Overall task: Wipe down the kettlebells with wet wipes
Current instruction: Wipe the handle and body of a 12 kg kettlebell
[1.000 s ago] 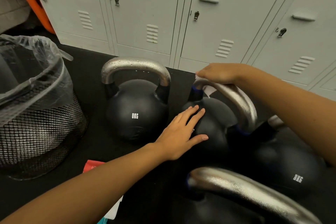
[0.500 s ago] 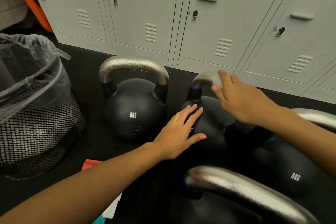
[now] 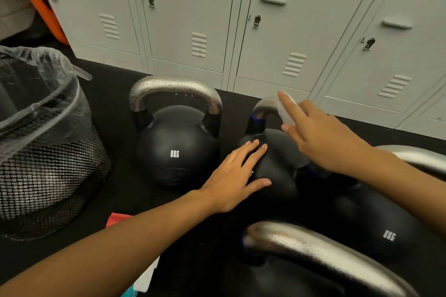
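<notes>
- The left hand lies flat at centre frame, fingers straight and spread, palm pressed on the black body of the middle kettlebell
- The right hand reaches in from the right edge and presses a white wet wipe against the silver handle of that same kettlebell; its fingers lie fairly straight over the wipe, holding it to the metal rather than curling round it
- Left of centre stands another kettlebell, upright, marked 8KG, its steel handle beaded with droplets, just beside the middle one
- A third kettlebell, also marked 8KG, sits at lower right, partly hidden under the right forearm
- A fourth kettlebell's handle fills the bottom right of the frame, blurred and close to the camera
- A mesh waste bin with a clear plastic liner stands at the left edge on the black floor
- Grey lockers run across the top of the frame
- A red and white packet shows at lower left, mostly hidden by the left forearm
</notes>
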A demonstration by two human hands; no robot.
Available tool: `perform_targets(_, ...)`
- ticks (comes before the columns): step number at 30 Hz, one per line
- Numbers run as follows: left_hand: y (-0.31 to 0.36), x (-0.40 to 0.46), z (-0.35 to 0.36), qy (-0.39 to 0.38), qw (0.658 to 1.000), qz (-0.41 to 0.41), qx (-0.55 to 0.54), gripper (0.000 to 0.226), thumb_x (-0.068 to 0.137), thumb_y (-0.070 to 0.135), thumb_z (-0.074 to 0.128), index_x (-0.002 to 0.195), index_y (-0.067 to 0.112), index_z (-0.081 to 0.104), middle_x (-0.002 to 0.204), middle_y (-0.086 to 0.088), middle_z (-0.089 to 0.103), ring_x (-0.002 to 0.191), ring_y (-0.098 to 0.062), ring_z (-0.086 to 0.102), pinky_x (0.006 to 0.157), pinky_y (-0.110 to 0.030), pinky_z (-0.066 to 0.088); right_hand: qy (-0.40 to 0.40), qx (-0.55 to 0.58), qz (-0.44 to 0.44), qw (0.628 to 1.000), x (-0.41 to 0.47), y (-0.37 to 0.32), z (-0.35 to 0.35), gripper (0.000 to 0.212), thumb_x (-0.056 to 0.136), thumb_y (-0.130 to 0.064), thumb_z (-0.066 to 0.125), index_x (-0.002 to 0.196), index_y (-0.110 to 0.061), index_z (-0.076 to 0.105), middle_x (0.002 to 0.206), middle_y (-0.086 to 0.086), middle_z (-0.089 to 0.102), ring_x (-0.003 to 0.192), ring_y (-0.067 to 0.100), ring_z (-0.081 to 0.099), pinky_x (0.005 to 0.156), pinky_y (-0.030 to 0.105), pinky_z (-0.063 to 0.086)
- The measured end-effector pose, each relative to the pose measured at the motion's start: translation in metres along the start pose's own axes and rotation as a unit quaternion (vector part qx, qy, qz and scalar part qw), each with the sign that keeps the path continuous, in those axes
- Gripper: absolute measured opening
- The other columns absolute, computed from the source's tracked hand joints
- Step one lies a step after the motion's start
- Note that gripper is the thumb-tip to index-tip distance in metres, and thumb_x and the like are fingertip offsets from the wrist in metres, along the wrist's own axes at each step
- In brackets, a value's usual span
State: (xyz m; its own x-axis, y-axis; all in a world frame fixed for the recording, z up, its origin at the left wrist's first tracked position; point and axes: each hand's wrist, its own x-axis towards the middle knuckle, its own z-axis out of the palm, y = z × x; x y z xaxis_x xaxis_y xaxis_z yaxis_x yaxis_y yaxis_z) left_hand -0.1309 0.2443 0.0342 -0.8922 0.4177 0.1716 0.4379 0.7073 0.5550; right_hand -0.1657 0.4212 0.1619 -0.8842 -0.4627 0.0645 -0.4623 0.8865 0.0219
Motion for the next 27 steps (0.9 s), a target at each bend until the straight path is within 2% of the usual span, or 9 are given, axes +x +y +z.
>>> perform_targets(4, -0.001, 0.000, 0.001, -0.001, 1.000, 0.000, 0.002, 0.074, 0.094, 0.053, 0.044, 0.153, 0.027, 0.007, 0.160, 0.007, 0.004, 0.145, -0.006, -0.002, 0.114, -0.019, 0.002, 0.025, -0.065, -0.037, 0.997, -0.003, 0.003, 0.006, 0.067, 0.103, -0.032, 0.037, 0.156, -0.024, -0.003, 0.150, 0.011, 0.029, 0.112, 0.028, 0.052, 0.092, 0.039, 0.044)
perform_targets(8, 0.000, 0.000, 0.001, 0.001, 1.000, -0.001, 0.003, 0.073, 0.095, 0.053, 0.044, 0.153, 0.027, 0.007, 0.160, 0.008, 0.004, 0.145, -0.006, -0.003, 0.115, -0.021, 0.003, 0.066, -0.069, -0.062, 0.993, -0.020, 0.010, 0.011, 0.054, 0.104, -0.038, 0.024, 0.154, -0.017, 0.025, 0.154, 0.020, 0.030, 0.126, 0.039, 0.049, 0.092, 0.045, 0.047)
perform_targets(12, 0.000, -0.001, 0.000, -0.005, 1.000, -0.005, 0.001, 0.073, 0.095, 0.054, 0.043, 0.153, 0.029, 0.005, 0.160, 0.010, 0.002, 0.145, -0.004, -0.004, 0.113, -0.020, 0.002, 0.135, -0.049, -0.090, 0.986, -0.040, 0.024, 0.016, 0.051, 0.095, -0.018, 0.058, 0.145, -0.017, 0.047, 0.146, 0.018, 0.047, 0.112, 0.043, 0.061, 0.084, 0.049, 0.054)
perform_targets(14, 0.001, -0.001, 0.000, -0.003, 1.000, -0.005, 0.002, 0.073, 0.095, 0.053, 0.043, 0.153, 0.029, 0.005, 0.160, 0.010, 0.002, 0.145, -0.004, -0.005, 0.113, -0.019, 0.001, 0.143, 0.004, -0.087, 0.986, -0.043, 0.025, 0.011, 0.062, 0.091, -0.009, 0.061, 0.148, -0.024, 0.042, 0.143, 0.012, 0.053, 0.114, 0.039, 0.061, 0.084, 0.050, 0.056)
perform_targets(17, 0.000, -0.001, 0.001, -0.005, 1.000, -0.006, 0.004, 0.073, 0.095, 0.054, 0.043, 0.153, 0.029, 0.005, 0.160, 0.010, 0.001, 0.145, -0.004, -0.006, 0.112, -0.018, 0.000, 0.182, 0.052, -0.083, 0.978, -0.029, 0.018, 0.002, 0.057, 0.095, -0.012, 0.058, 0.148, -0.019, 0.041, 0.124, 0.011, 0.067, 0.093, 0.038, 0.069, 0.073, 0.042, 0.056)
perform_targets(20, -0.001, 0.000, 0.001, -0.008, 1.000, -0.007, 0.005, 0.073, 0.095, 0.054, 0.042, 0.153, 0.029, 0.004, 0.160, 0.010, 0.000, 0.145, -0.004, -0.006, 0.114, -0.019, 0.000, 0.172, 0.117, -0.063, 0.976, -0.001, 0.010, 0.002, 0.035, 0.096, -0.014, 0.060, 0.131, -0.014, 0.062, 0.129, 0.006, 0.064, 0.110, 0.030, 0.066, 0.095, 0.032, 0.048)
perform_targets(23, 0.000, 0.000, 0.001, -0.010, 1.000, -0.008, 0.005, 0.073, 0.095, 0.055, 0.041, 0.153, 0.029, 0.004, 0.160, 0.010, 0.000, 0.145, -0.004, -0.006, 0.117, -0.024, 0.004, 0.154, 0.132, -0.065, 0.977, 0.019, 0.003, 0.004, 0.027, 0.095, -0.012, 0.061, 0.120, -0.016, 0.069, 0.127, 0.005, 0.065, 0.117, 0.024, 0.062, 0.100, 0.019, 0.037)
perform_targets(25, 0.000, 0.000, 0.001, -0.011, 1.000, -0.007, 0.008, 0.073, 0.095, 0.054, 0.041, 0.152, 0.030, 0.004, 0.160, 0.010, 0.000, 0.145, -0.004, -0.006, 0.116, -0.023, 0.003, 0.141, 0.123, -0.063, 0.980, 0.020, 0.002, 0.003, 0.028, 0.094, -0.009, 0.062, 0.119, -0.015, 0.070, 0.128, 0.006, 0.064, 0.122, 0.022, 0.058, 0.102, 0.019, 0.033)
perform_targets(27, 0.000, 0.000, 0.001, -0.011, 1.000, -0.008, 0.007, 0.073, 0.095, 0.054, 0.041, 0.152, 0.030, 0.003, 0.160, 0.011, -0.001, 0.144, -0.003, -0.007, 0.114, -0.020, 0.001, 0.143, 0.106, -0.077, 0.981, 0.010, 0.006, 0.002, 0.030, 0.089, -0.003, 0.066, 0.118, -0.012, 0.070, 0.129, 0.009, 0.063, 0.124, 0.024, 0.056, 0.104, 0.028, 0.037)
